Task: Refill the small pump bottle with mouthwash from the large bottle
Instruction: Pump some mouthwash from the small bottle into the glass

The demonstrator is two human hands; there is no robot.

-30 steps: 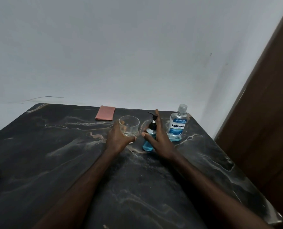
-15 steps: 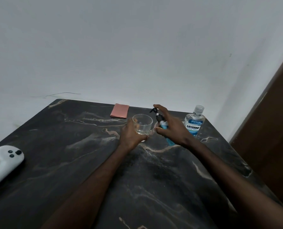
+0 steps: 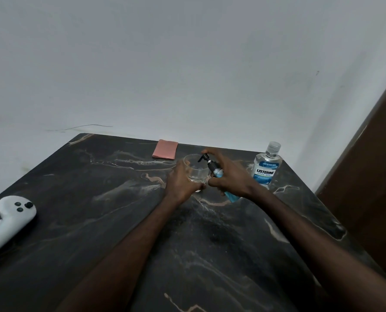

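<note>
Now: small pump bottle [image 3: 217,174] held tilted in right hand [image 3: 231,177], grip clenched round blue body, forefinger laid over black pump head, nozzle pointed over rim of glass [image 3: 195,168]. Glass stood on table [image 3: 97,221], grasped at near side by left hand [image 3: 181,183]. Large bottle [image 3: 266,171] stood upright, capped, just right of right hand. Pink cloth [image 3: 165,149] at far edge; white controller [image 3: 13,218] far left.
</note>
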